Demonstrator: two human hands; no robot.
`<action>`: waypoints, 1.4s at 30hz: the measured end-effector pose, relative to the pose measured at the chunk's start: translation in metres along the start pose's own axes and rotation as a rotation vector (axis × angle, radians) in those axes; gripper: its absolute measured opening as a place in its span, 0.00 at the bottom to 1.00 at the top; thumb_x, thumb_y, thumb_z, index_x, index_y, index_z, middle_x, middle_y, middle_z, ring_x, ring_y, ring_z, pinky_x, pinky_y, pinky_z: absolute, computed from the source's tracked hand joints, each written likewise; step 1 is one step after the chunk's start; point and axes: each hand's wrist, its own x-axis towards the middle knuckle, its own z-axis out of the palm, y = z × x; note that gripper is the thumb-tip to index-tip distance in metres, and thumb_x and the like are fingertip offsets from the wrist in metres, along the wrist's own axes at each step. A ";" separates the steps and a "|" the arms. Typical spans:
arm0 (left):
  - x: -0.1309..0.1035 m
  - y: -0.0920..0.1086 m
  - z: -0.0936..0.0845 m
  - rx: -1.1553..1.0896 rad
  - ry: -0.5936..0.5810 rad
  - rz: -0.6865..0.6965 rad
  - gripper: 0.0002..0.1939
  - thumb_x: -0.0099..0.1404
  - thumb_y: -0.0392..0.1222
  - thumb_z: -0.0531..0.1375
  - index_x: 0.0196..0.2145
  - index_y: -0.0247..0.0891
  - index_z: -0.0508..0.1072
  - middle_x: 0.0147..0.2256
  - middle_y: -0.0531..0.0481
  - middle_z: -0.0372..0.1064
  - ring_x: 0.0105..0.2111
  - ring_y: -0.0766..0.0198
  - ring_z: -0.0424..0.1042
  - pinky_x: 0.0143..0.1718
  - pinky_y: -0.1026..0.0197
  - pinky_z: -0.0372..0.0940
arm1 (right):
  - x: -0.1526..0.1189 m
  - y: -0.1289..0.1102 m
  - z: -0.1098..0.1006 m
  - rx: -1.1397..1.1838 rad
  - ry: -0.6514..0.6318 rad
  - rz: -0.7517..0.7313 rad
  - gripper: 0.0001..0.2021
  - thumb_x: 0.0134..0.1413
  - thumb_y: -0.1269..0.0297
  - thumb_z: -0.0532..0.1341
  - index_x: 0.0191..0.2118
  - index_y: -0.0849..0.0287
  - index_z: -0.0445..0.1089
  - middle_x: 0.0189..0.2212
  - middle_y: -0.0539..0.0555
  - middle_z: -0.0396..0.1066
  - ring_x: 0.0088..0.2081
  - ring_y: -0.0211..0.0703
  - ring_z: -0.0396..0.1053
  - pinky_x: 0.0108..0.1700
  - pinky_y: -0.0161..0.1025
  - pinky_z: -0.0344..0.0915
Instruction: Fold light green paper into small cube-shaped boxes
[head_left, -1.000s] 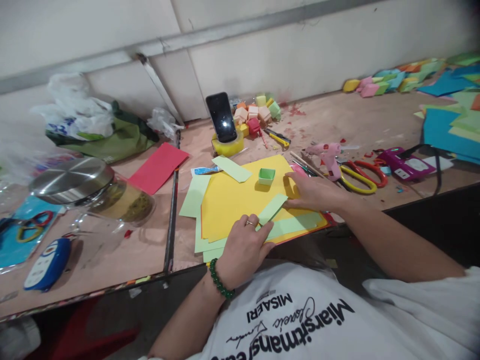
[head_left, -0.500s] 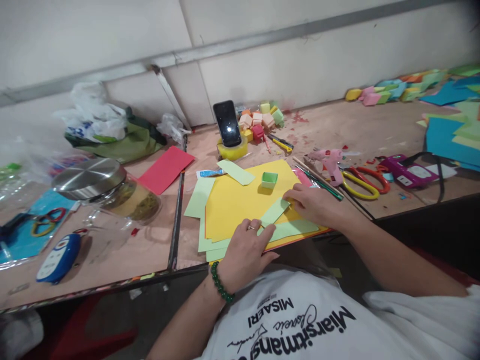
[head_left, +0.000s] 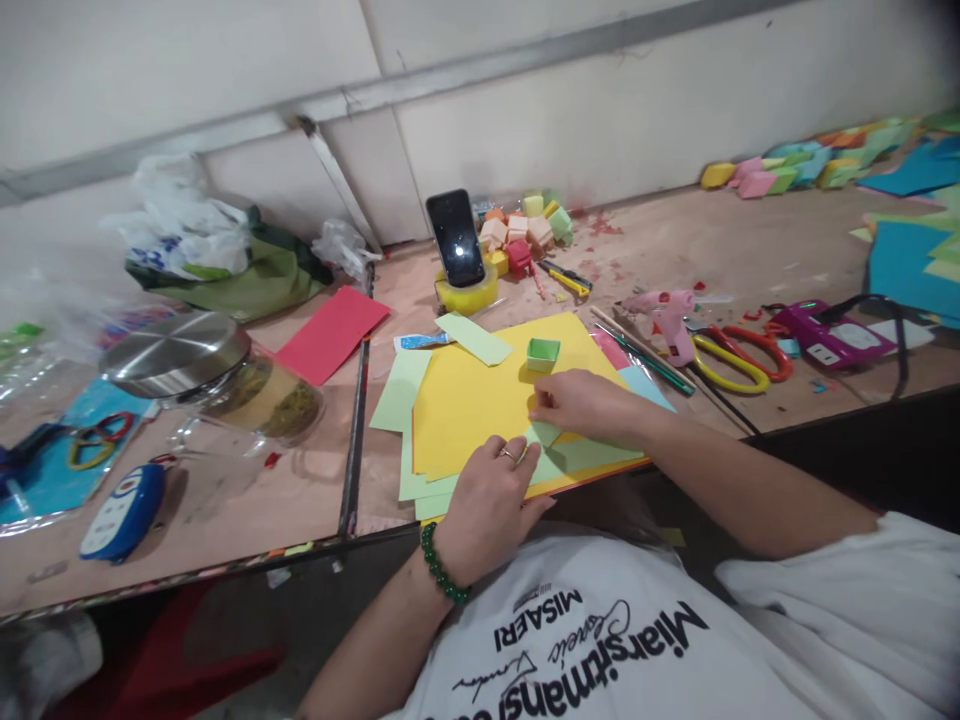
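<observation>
A light green paper strip (head_left: 545, 433) lies on a stack of yellow paper (head_left: 469, 410), its far end lifted and bent over. With my right hand (head_left: 589, 405) closed in a pinch, I grip that raised end. The fingers of my left hand (head_left: 491, 490) hold the near end against the stack; a ring and a green bead bracelet show on it. Just beyond my right fingers stands a small green paper box (head_left: 543, 354), open at the top. Another green strip (head_left: 474, 339) rests at the stack's back edge. Green sheets (head_left: 401, 395) stick out from under the yellow paper.
A phone (head_left: 455, 238) leans in a tape roll (head_left: 466, 294), near folded paper pieces (head_left: 517, 230) and a cutter (head_left: 565, 280). To the right are a pink glue gun (head_left: 675, 325), scissors (head_left: 731, 365) and a purple power strip (head_left: 832, 335). A lidded jar (head_left: 262, 400) stands left.
My right hand has moved left and toward me, bringing the strip's far end up and over. My left hand stays nearly in place on the near end.
</observation>
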 end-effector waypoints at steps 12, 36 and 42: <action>0.000 -0.001 0.001 0.006 0.054 0.020 0.21 0.67 0.50 0.53 0.52 0.35 0.65 0.45 0.39 0.68 0.42 0.52 0.65 0.45 0.49 0.64 | -0.019 0.039 -0.002 -0.018 0.148 0.169 0.20 0.62 0.48 0.47 0.38 0.57 0.68 0.29 0.56 0.73 0.31 0.46 0.69 0.27 0.36 0.51; 0.006 -0.005 0.004 -1.135 0.483 -0.252 0.02 0.60 0.36 0.56 0.33 0.37 0.66 0.29 0.53 0.66 0.25 0.70 0.65 0.27 0.66 0.63 | -0.052 -0.016 -0.006 0.457 0.357 -0.598 0.15 0.59 0.64 0.55 0.51 0.57 0.65 0.33 0.51 0.74 0.30 0.37 0.70 0.34 0.33 0.67; 0.004 -0.007 0.000 -1.169 0.526 -0.281 0.08 0.62 0.42 0.58 0.38 0.36 0.71 0.32 0.51 0.68 0.29 0.69 0.65 0.30 0.67 0.63 | -0.041 -0.018 0.001 0.304 0.489 -0.623 0.15 0.61 0.68 0.54 0.53 0.58 0.62 0.40 0.56 0.74 0.34 0.39 0.72 0.38 0.37 0.70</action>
